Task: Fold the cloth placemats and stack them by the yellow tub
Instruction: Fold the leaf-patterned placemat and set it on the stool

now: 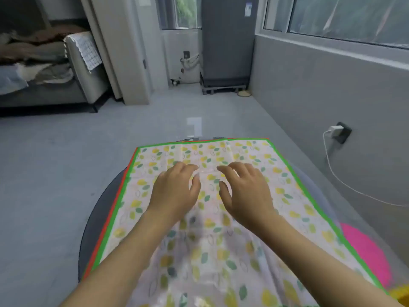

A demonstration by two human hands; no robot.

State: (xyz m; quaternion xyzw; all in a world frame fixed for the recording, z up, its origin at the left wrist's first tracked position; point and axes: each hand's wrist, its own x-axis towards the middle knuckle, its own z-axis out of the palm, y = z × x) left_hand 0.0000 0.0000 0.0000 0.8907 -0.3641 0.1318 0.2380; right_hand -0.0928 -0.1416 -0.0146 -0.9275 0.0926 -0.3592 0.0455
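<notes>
both forearms reach in from the bottom edge, over the leaf-print placemat [287,196] with its green border, spread flat across a round dark table [104,200]. left hand [174,191] and right hand [245,191] sit side by side near the middle of the cloth, fingers loosely bent, gripping nothing. a red edge [115,204] peeks out beneath on the left. something pink [365,253] lies at right, a yellow corner [399,294] just below it.

Home: sofa [84,69], fridge [228,43].
</notes>
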